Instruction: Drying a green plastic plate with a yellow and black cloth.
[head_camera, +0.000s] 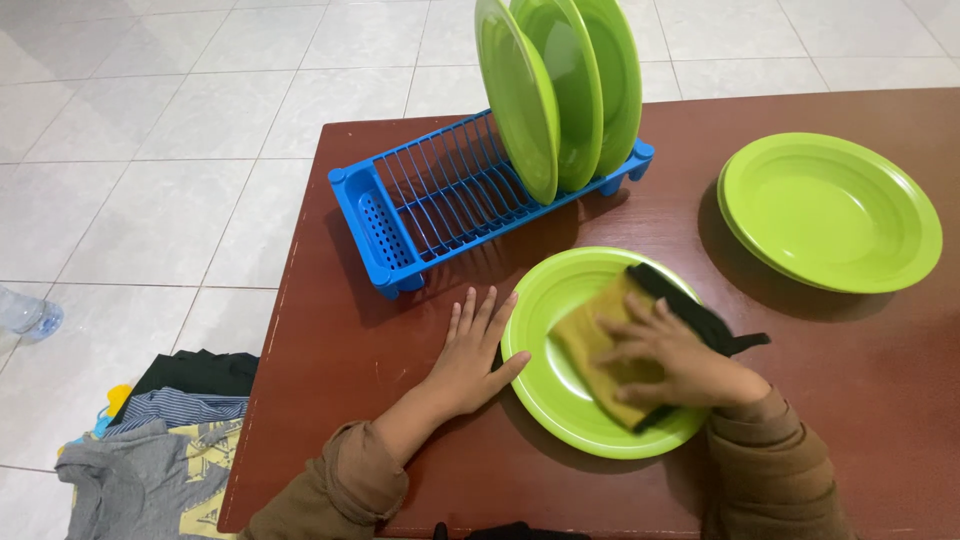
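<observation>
A view from above of a reddish-brown table (400, 480) where a person wipes a green plate (545, 300) lying flat near the front edge. The right hand (665, 355) presses down on a yellow cloth (590, 345) with a dark backing, fingers bent and spread over it, pinning it to the plate's hollow rather than pinching it; the cloth's long axis runs diagonally, from the plate's far right rim towards its near middle. The left hand (475, 350) lies flat and open on the table, fingers spread, its thumb side touching the plate's left rim (it seems to steady the plate). The plate lies between the two hands, directly under the right one, so the right hand is the nearer. Behind the plate, towards the far left, stands a blue dish rack (420, 205), set at an angle, holding three upright green plates (560, 90) at its right end; its left slots are bare. To the right, well apart from the hands, sits a stack of green plates (830, 210), lying flat. Nothing stands between the wiped plate and the rack. On the tiled floor at left lie folded clothes (160, 450) and a clear plastic bottle (28, 315).
</observation>
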